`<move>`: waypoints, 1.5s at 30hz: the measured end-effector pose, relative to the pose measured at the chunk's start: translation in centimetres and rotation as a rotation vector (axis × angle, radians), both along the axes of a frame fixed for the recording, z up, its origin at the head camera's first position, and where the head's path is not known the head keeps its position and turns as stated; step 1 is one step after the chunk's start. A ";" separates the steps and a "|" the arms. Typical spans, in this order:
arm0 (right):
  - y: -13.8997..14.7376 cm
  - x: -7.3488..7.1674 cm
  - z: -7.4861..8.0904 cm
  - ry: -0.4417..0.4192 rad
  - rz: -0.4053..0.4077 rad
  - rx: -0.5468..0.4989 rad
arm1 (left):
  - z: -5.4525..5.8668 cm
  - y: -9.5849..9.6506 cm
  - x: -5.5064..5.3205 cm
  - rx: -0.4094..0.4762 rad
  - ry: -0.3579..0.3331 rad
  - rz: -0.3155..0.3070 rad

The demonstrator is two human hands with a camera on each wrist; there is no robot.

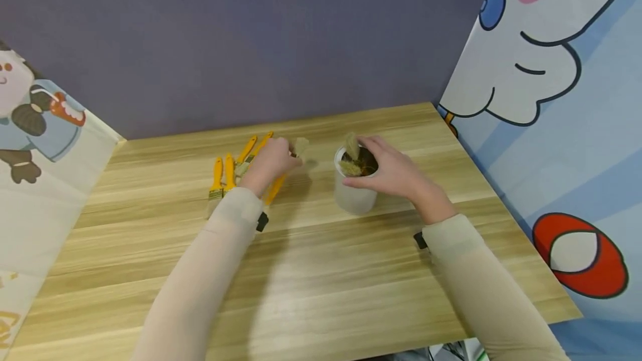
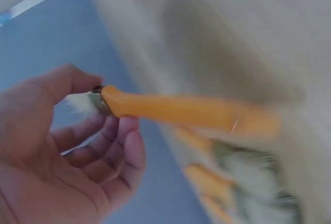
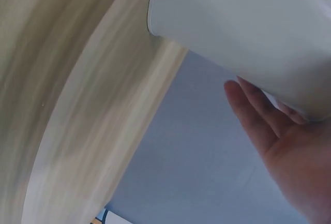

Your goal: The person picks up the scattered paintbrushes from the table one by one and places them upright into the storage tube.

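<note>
My left hand (image 1: 271, 165) pinches a paintbrush (image 2: 176, 109) near its metal band, bristles up and yellow handle slanting down, just above the table. In the left wrist view, thumb and fingertips meet at the band while the handle points away from the palm. To the right stands a white cylindrical cup (image 1: 355, 199) with paintbrushes (image 1: 351, 148) inside, their bristles showing at the mouth. My right hand (image 1: 393, 170) grips this cup near its rim, thumb on the near side and fingers on the far side. The right wrist view shows the cup's smooth wall and my fingers against it.
Several yellow-handled paintbrushes (image 1: 229, 170) lie on the wooden table (image 1: 321, 277), left of my left hand and partly behind it. A grey-purple wall (image 1: 251, 43) rises behind the table. Printed cartoon panels (image 1: 562, 144) flank both sides.
</note>
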State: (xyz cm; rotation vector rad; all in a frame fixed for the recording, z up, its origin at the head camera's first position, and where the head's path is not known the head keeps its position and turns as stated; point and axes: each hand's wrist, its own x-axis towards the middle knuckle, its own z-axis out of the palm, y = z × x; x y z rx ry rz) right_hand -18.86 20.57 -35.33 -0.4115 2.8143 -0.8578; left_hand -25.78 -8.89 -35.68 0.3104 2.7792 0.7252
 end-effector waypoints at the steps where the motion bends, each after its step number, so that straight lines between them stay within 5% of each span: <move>1: 0.1 0.0 -0.1 -0.007 -0.001 -0.012 | 0.9 -0.1 0.2 0.040 0.026 0.013; 10: 0.8 -0.6 -0.3 -0.061 0.010 -0.053 | 10.9 -0.2 4.1 0.564 0.269 0.039; 13: 0.7 -0.6 -0.2 -0.070 0.010 -0.044 | 12.8 0.5 5.4 0.724 0.309 -0.033; 16: 0.7 -0.6 -0.1 -0.070 0.006 -0.049 | 13.8 1.3 6.0 0.783 0.340 -0.121; 20: 0.8 -0.6 -0.1 -0.059 0.009 -0.065 | 13.6 2.1 6.0 0.746 0.375 -0.180; 29: 0.8 -0.7 -0.4 -0.058 0.019 -0.058 | 11.1 3.3 5.0 0.654 0.394 -0.233; 45: 0.8 -0.5 -0.5 -0.043 0.025 -0.061 | 7.9 4.7 4.2 0.534 0.264 -0.243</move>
